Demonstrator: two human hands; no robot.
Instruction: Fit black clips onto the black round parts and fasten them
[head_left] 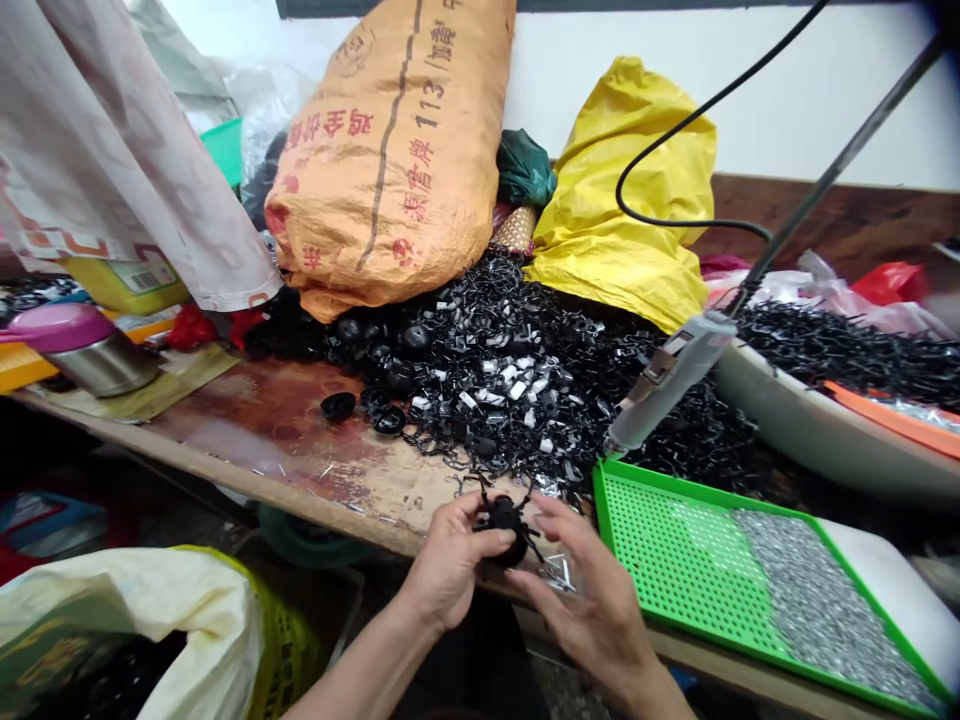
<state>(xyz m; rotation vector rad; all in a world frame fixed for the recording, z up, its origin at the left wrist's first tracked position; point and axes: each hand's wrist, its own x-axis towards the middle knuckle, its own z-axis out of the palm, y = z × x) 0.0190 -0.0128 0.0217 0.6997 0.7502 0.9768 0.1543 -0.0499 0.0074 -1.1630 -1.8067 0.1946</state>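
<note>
A black plastic spider-shaped piece [507,522] with thin legs is held over the table's front edge. My left hand [450,560] pinches its left side, the thumb lying across the body. My right hand [589,585] is at the piece's right side, thumb and fingers spread apart, with the fingertips close to the legs; whether they touch is unclear. Small silvery pins [559,572] show between the right thumb and fingers. Behind the hands lies a large heap of black plastic parts [525,330] with white pieces [517,380] among them.
A green perforated tray [675,545] of small metal pins sits at right, below a hanging grey electric screwdriver [667,385]. Behind stand an orange sack [405,150] and a yellow bag [637,170]. A steel cup [101,365] is at left, an open sack [217,620] below.
</note>
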